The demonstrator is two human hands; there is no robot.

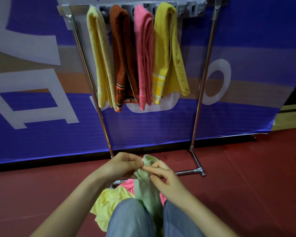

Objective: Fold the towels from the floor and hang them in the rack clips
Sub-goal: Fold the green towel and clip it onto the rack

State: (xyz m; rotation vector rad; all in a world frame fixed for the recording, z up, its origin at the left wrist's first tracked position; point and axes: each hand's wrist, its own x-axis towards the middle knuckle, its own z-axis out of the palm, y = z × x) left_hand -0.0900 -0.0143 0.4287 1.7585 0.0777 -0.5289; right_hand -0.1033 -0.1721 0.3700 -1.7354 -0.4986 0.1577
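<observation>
Below the chrome towel rack, our left hand and right hand pinch the pale green terry towel's top edge, seemingly mid-fold; next we must square its corners.

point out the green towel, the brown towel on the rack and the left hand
green towel (pixel 146 192), head view, on its hanging middle part
brown towel (pixel 121 53), head view, on the upper half of the fold
left hand (pixel 120 164), head view, on the middle of the hand
</observation>
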